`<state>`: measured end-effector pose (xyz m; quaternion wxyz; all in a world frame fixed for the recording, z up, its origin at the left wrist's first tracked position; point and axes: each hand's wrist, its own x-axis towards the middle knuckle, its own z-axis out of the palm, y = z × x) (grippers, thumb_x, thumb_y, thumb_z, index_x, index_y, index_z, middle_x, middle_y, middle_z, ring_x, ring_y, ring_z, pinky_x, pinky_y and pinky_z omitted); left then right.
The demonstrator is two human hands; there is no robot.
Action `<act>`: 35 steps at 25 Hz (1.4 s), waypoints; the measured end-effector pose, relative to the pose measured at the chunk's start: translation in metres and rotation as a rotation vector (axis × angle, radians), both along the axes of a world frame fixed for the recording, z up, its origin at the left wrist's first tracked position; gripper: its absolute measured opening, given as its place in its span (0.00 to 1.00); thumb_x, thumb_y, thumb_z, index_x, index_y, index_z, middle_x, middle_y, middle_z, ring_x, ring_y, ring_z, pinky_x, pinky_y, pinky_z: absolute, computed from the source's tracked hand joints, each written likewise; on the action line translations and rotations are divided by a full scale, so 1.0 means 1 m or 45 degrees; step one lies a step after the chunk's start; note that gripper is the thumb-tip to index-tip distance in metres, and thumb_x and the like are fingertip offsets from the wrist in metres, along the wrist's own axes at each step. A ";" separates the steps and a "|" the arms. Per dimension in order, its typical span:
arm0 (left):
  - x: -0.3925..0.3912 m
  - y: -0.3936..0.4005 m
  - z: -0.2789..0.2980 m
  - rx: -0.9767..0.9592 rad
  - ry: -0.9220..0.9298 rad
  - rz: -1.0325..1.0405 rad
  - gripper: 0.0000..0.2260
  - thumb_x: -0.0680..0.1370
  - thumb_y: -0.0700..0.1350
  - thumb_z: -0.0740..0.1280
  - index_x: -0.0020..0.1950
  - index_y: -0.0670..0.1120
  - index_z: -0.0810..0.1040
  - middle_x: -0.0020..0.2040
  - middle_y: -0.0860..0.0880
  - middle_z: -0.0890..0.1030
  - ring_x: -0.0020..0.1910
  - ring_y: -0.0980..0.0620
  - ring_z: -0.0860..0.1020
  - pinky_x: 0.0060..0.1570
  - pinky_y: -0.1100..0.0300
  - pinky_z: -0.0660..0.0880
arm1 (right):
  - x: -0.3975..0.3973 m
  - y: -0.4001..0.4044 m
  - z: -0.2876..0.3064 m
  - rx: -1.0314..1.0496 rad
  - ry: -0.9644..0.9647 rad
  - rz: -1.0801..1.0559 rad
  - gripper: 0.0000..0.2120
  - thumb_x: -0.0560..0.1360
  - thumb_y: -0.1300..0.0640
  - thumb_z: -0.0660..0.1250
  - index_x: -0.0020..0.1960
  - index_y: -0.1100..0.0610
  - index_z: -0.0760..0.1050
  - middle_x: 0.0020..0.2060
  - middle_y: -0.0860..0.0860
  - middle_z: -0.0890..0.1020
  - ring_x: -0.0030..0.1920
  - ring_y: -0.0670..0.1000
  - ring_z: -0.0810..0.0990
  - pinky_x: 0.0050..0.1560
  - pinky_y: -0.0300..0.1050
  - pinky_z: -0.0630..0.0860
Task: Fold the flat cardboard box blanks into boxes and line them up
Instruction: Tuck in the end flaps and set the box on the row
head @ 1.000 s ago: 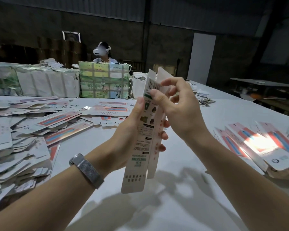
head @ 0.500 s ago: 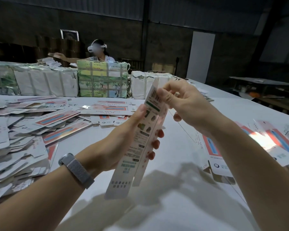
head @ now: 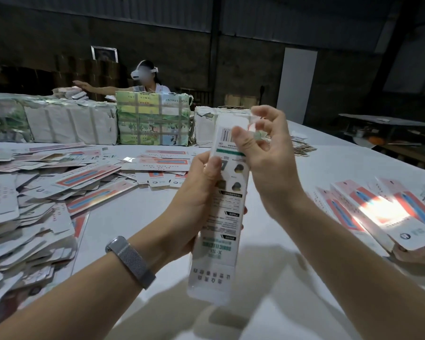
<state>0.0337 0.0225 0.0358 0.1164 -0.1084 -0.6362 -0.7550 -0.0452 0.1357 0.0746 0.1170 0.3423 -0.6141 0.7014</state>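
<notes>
Long, narrow white box (head: pixel 225 217), held upright above the near middle of the white table (head: pixel 268 303), its top leaning slightly to the right. The face turned toward the viewer is printed: a barcode near the top, a green band just below it, small dark pictograms in the middle, black label strips lower down, and green lettering that reads upside down near the bottom. The lower end has rounded corners and hangs clear of the tabletop.

Left hand (head: pixel 194 204), wearing a grey mesh wristband (head: pixel 130 262), wraps the box's middle: the thumb presses the printed face and the fingertips show past the right edge. Right hand (head: pixel 268 163) works the top end, the thumb pressing the face beside the barcode while the curled fingers pinch a small flap at the upper right corner; the flap is blurred.

Left of the hands, a loose heap of flat blanks (head: pixel 35 204) with red and blue printing spreads across the table. At the near right, folded boxes (head: pixel 378 212) lie side by side in a row, one catching a bright patch of light. Along the far edge stand wrapped bundles (head: pixel 152 119), green and white. Beyond them a second person (head: pixel 145 79) in a white headset reaches an arm to the left.
</notes>
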 end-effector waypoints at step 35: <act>-0.005 0.006 0.021 -0.124 0.400 0.416 0.09 0.87 0.45 0.54 0.50 0.49 0.72 0.40 0.45 0.76 0.38 0.48 0.78 0.37 0.54 0.79 | 0.018 -0.016 -0.016 -0.195 -0.149 0.319 0.03 0.74 0.58 0.63 0.46 0.53 0.68 0.34 0.54 0.76 0.35 0.55 0.76 0.34 0.49 0.76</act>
